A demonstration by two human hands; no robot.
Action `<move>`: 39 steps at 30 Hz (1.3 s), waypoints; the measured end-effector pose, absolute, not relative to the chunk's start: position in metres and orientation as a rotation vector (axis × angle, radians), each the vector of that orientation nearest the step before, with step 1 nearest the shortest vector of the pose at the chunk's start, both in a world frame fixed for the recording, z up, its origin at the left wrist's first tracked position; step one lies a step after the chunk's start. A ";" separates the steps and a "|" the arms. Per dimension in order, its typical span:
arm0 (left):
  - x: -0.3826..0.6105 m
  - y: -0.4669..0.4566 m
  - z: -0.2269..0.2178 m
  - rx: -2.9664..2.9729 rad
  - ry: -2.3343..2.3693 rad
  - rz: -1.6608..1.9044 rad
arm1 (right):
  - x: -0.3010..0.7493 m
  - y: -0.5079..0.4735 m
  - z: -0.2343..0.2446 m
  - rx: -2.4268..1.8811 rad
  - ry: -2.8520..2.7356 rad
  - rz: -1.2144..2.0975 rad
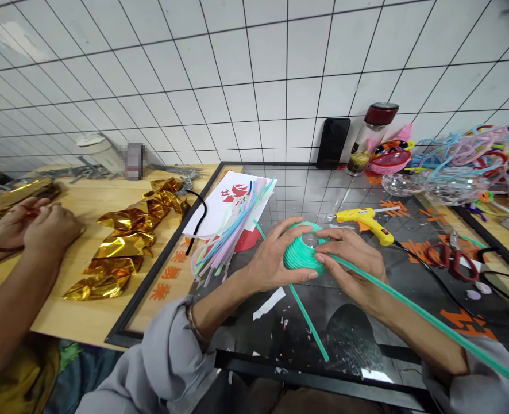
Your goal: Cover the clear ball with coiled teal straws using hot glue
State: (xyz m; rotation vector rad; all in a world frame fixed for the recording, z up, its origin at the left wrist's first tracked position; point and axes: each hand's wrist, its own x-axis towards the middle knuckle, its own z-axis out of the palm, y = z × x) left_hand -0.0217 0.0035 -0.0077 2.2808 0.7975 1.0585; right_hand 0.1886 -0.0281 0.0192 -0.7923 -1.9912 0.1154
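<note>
Between the hands, the green-wrapped ball (301, 254) is clasped by the left hand (266, 259); the green strip (435, 324) is pinched against it by the right hand (358, 261). Were that pinch slackened, coils could be loosened! Beyond the right knuckles, the glue gun (364, 221) could be knocked by a careless swing.

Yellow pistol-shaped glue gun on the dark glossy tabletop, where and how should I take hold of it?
Likely best by the yellow handle, coming from the near right with your right hand once it's free: the handle slants rightward toward you, while the metal nozzle points left.
</note>
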 end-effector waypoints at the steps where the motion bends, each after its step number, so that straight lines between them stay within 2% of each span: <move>1: -0.022 0.003 -0.008 2.299 0.798 1.066 | 0.189 -0.028 0.019 -0.791 -1.989 0.112; 10: -0.020 0.001 -0.015 2.295 0.718 1.266 | 0.189 -0.028 0.020 -0.800 -1.980 0.129; 39: -0.021 0.002 -0.009 2.391 0.738 1.137 | 0.189 -0.028 0.017 -0.835 -1.932 0.177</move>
